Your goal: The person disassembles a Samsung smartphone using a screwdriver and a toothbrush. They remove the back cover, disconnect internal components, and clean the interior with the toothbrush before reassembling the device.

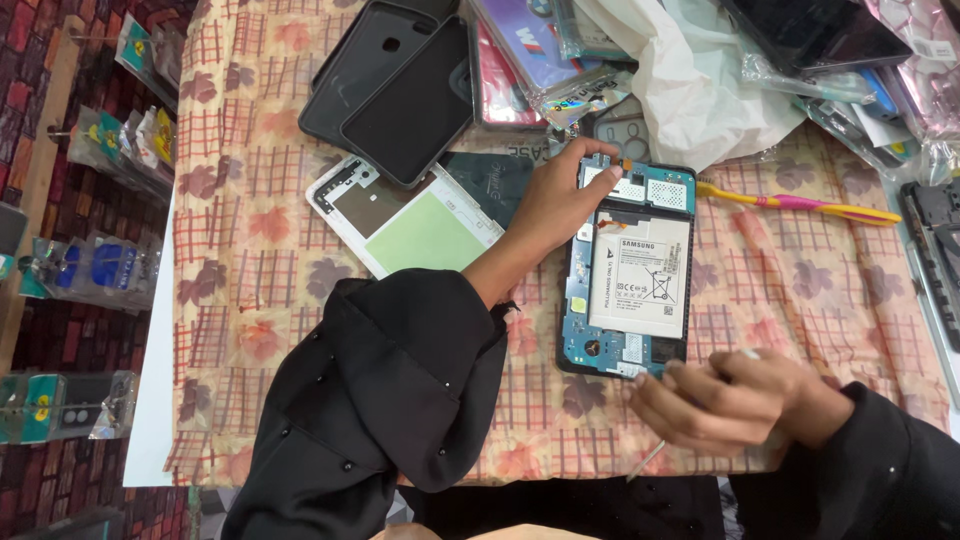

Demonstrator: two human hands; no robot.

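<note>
An opened tablet (628,270) lies back side up on the patterned cloth, showing its white battery and blue circuit boards. My left hand (553,200) rests on its upper left corner, with fingers curled over the top edge, steadying it. My right hand (725,400) hovers at the tablet's lower right corner, fingers pinched around a thin metal tool (647,460) whose end sticks out below the hand. Both arms wear black sleeves.
A white back cover with a green panel (405,222) lies left of the tablet. Black cases (400,85), packaged phone covers (540,55) and a white plastic bag (690,90) crowd the top. A yellow-pink toothbrush (800,205) lies to the right.
</note>
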